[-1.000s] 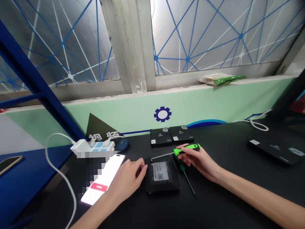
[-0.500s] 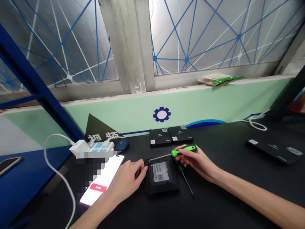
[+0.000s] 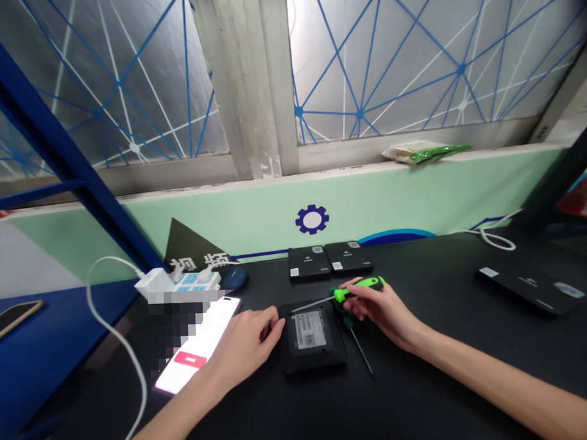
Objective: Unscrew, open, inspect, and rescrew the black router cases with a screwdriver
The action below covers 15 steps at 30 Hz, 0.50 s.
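Observation:
A small black box (image 3: pixel 314 363) with a silver label (image 3: pixel 311 330) facing up lies flat on the dark table. My left hand (image 3: pixel 252 337) is at its left edge, fingers curled, thumb and forefinger against its upper left corner. In my right hand (image 3: pixel 373 304) is a screwdriver (image 3: pixel 361 289) with a bright green and black handle. Its shaft runs left over the top edge of the box, its tip near the upper left corner. Under my right hand lies a second screwdriver (image 3: pixel 360 347), dark green at the handle, its shaft pointing toward me.
Two black boxes (image 3: pixel 308 265) sit side by side at the back. Another flat black box (image 3: pixel 531 291) lies at the right. On the left are a lit phone (image 3: pixel 201 345), a white power strip (image 3: pixel 195 284), a dark blue case (image 3: pixel 234 278) and a white cable (image 3: pixel 129 347).
The green screwdriver has shifted slightly right and up with my right hand, and its shaft is tilted a little more. My left hand and the box stay nearly in place.

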Available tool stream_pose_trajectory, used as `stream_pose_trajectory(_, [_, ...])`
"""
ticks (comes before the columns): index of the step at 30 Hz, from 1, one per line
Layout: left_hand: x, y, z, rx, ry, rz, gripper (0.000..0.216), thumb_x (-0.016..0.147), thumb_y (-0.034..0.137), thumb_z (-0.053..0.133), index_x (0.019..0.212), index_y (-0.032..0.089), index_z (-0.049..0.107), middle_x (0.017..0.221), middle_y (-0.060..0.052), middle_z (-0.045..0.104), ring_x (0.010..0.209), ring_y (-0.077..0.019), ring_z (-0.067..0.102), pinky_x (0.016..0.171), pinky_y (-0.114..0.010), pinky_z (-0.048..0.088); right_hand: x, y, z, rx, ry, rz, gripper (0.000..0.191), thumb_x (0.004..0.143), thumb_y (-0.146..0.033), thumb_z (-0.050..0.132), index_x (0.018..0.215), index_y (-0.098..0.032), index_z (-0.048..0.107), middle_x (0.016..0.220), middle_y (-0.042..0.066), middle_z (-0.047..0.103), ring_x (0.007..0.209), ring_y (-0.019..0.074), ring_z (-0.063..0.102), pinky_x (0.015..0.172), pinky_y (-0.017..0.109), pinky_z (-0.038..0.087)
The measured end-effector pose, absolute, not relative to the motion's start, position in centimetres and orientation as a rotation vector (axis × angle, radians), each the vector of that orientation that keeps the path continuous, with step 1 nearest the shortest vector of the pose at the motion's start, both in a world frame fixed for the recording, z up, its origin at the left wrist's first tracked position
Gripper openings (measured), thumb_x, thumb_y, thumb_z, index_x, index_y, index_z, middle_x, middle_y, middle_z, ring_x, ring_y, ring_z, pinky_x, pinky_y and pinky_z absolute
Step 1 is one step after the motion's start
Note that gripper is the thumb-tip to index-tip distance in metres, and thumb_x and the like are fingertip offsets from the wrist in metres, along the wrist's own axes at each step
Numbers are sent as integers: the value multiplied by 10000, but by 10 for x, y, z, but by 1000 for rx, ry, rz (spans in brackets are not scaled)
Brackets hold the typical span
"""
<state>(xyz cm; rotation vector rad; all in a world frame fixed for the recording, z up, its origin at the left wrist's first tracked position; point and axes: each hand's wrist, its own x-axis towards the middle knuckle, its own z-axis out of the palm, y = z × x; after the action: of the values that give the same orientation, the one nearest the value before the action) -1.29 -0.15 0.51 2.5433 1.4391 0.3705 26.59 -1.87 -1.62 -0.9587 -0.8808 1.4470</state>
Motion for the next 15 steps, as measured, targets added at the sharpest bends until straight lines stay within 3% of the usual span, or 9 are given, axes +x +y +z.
stream_pose_trajectory(10, [-13,-2,7,2537,1425,350,347,992,408,386,711,218,461,584,33,508,544,-163,522,516,-261,276,269,-15,-22,-995,-838,1314,282,724,-361,812,818,-123,695,586,30,638,482,99,469,460,226,352])
stream_pose_trajectory(15, [-14,-2,5,2508,1442,366,286,989,428,398,799,229,478,585,44,509,532,-165,521,510,-258,276,275,-11,-27,-921,-793,1190,209,737,-327,777,735,-158,654,480,-39,494,438,87,372,417,229,291])
